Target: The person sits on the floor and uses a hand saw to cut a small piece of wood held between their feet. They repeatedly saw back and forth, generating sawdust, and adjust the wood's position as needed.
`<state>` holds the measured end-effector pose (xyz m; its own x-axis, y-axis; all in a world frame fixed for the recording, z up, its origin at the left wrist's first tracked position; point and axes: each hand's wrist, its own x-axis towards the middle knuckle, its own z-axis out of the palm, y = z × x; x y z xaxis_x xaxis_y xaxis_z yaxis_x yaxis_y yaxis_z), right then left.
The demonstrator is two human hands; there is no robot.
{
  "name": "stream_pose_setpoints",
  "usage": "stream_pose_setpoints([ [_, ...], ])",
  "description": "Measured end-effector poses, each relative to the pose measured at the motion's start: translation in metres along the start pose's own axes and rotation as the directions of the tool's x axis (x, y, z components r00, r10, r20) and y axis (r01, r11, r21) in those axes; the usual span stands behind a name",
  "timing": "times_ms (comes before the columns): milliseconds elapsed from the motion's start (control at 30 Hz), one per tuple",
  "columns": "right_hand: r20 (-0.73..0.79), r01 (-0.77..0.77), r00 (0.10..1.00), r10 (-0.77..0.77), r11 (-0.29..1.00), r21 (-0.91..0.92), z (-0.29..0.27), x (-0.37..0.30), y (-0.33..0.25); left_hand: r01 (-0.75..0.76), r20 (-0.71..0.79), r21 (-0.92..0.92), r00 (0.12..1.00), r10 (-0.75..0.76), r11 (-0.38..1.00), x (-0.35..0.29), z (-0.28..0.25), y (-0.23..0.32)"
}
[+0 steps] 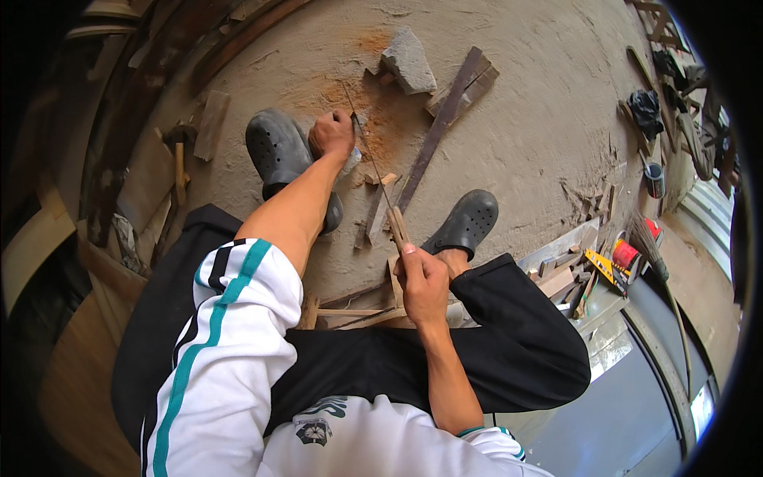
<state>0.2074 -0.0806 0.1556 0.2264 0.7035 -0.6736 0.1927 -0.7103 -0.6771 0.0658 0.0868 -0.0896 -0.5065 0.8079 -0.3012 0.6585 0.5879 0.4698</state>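
1. Gripping the wooden handle (399, 226) of a thin blade (373, 163) in the right hand (424, 288), wrapping the fingers closed and laying the thumb toward the blade end.
2. Pointing the thin blade away from the body and slightly leftward, passing between the feet and above the ground (556, 119); leaving any contact with the ground unclear.
3. Curling the left hand (332, 133) into a tight fist just beside the thin blade, nearer its far end than the wooden handle; hiding the inside of the fist, so making it impossible to tell of anything held there.
4. Showing reddish-orange dust (383, 147) on the ground about the thin blade, mostly on its right, and a pale lump (353, 161) just below the left hand.
5. Displaying, beyond the dust, a gray block (409, 62) and, to its right, a long dark strip (441, 127) lying across a broader board (478, 83).
6. Placing the left clog (274, 151) beside the left hand and the right clog (469, 221) to the right of the wooden handle.
7. Presenting, at far right, scrap wood (556, 280), a yellow tool (606, 270), a red container (625, 254) and a broom (648, 246) near one another.
8. Wearing black trousers (509, 342) and a white sleeve (238, 342) with teal and black stripes.
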Motion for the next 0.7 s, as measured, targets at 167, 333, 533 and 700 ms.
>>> stream_pose_setpoints([
  [167,0.032,-0.007,0.999,0.007,1.000,-0.019,-0.001,0.030,0.010,-0.040,0.006,-0.005,0.999,0.040,0.999,0.007,0.002,-0.004],
  [333,0.056,0.000,0.998,0.002,1.000,-0.031,0.000,0.012,-0.005,0.041,0.037,0.002,0.998,-0.041,0.999,0.006,-0.002,-0.001],
  [533,0.040,0.040,0.998,-0.042,0.998,0.045,0.001,0.000,0.006,0.001,0.007,-0.043,1.000,0.000,0.999,0.005,-0.002,-0.004],
  [700,0.021,0.115,0.993,-0.114,0.992,-0.055,0.032,0.038,0.014,0.104,0.005,-0.065,0.995,-0.104,0.992,0.005,0.000,0.002],
])
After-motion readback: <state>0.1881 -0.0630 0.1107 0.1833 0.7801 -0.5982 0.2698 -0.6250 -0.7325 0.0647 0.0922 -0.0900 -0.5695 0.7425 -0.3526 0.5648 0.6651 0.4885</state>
